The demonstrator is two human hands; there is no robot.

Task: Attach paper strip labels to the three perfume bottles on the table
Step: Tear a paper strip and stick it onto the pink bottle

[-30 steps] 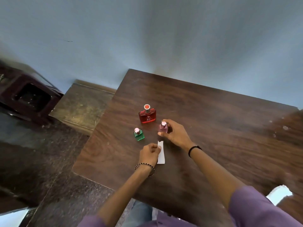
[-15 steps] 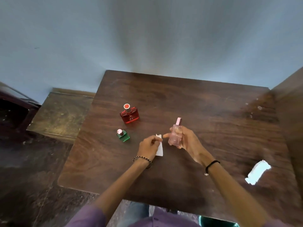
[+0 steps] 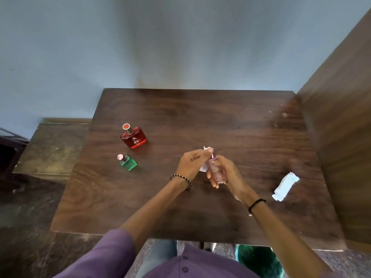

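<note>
Up comes the paper strip [image 3: 203, 168]! Half a second ago it lay flat on the table [image 3: 220, 117] under the fingertips, and now the left hand [image 3: 191, 164] has pinched it clear of the wood and carried it across to the pink bottle [image 3: 216, 171]. Both hands have closed in together at the centre of the frame.

The right hand [image 3: 230, 173] has its fingers and thumb curled round the bottle's body, holding it off the table and leaning, cap toward the top of the frame. That looks like a steadying hold, turning one face of the glass toward the incoming strip.

The left hand's fingers are curled, pinching the strip near the bottle's cap. White paper pokes out above the fingertips, and more shows below, against the side of the bottle that faces frame left. Whether it has stuck yet, I cannot tell.

Over at centre left, the red bottle [image 3: 134, 138] and, just below it, the small green bottle [image 3: 128, 163] stand on the table, near each other and well apart from the hands. I see no label on either, so by my reckoning this is the first of three.

Down at right, the spare paper [image 3: 286, 186] lies flat, well clear of the hands, probably stock for the next strips.
</note>
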